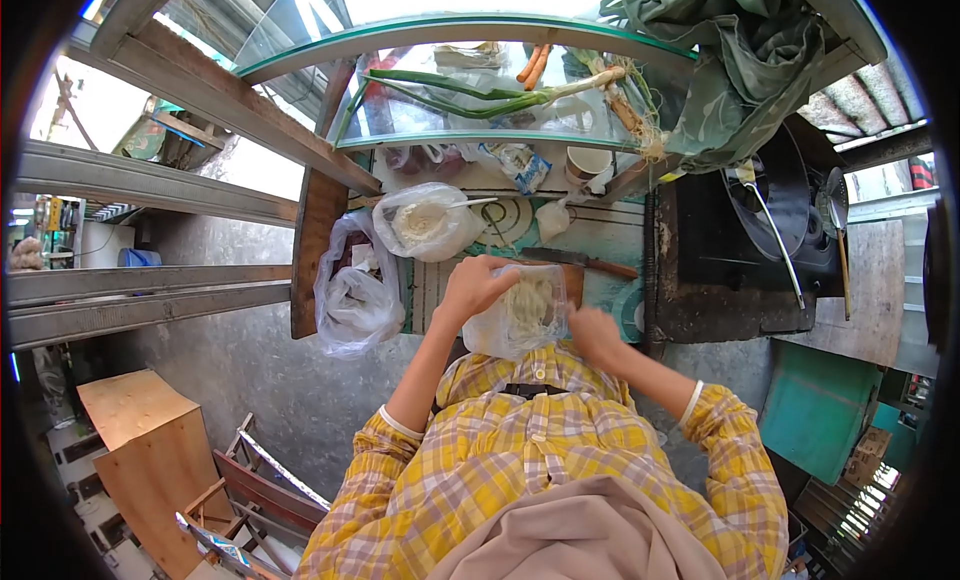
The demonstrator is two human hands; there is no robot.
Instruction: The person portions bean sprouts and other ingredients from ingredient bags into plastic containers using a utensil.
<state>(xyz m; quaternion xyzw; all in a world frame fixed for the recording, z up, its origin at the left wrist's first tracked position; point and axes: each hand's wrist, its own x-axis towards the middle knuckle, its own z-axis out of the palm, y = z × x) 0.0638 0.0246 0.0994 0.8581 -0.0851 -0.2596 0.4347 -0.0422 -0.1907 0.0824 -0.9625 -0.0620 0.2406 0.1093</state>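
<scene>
A clear plastic bag (490,332) with pale, finely shredded food (528,302) inside is in front of my waist, at the counter's near edge. My left hand (478,286) pinches the bag's upper left rim, fingers bent over it. At the bag's right edge, my right hand (595,334) is closed and slightly blurred, its fingertips against the plastic. Just behind the bag, a knife (585,263) with a dark blade and brown handle lies across a wooden board (573,283), which the bag partly covers.
To the left are an open bag of whitish flour-like powder (422,223) and another plastic bag (362,298). Spring onions (500,102) lie on the glass shelf (460,140) above. On the right stands a black stove (715,240) with a wok (765,205) and long-handled utensils.
</scene>
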